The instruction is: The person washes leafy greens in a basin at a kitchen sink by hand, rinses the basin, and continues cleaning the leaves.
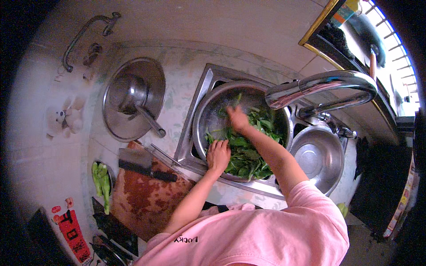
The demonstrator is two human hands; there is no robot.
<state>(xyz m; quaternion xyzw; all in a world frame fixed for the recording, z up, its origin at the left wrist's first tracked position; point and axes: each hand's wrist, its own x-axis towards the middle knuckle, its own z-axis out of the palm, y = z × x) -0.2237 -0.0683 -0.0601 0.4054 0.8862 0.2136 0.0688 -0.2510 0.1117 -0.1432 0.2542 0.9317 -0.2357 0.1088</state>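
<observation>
A large stainless steel basin (pixel 200 114) rests in the metal sink (pixel 186 149) and holds leafy greens (pixel 248 156) and water. My left hand (pixel 218 155) lies over the near left part of the basin, fingers on the leaves at its side; whether it grips any is unclear. Farther in, my right hand (pixel 237 119) reaches over the greens, a bit blurred, with a green stem piece close to its fingertips. Its hold cannot be made out. The curved chrome faucet (pixel 326 81) arches beside the basin on the right.
A smaller metal bowl (pixel 313 159) sits to the right. At left are a wide pan (pixel 111 123) holding a handled metal pot (pixel 128 93), a wooden cutting board (pixel 143 199) with a cleaver (pixel 136 161), and long green vegetables (pixel 101 176) in a bowl. A window ledge is at upper right.
</observation>
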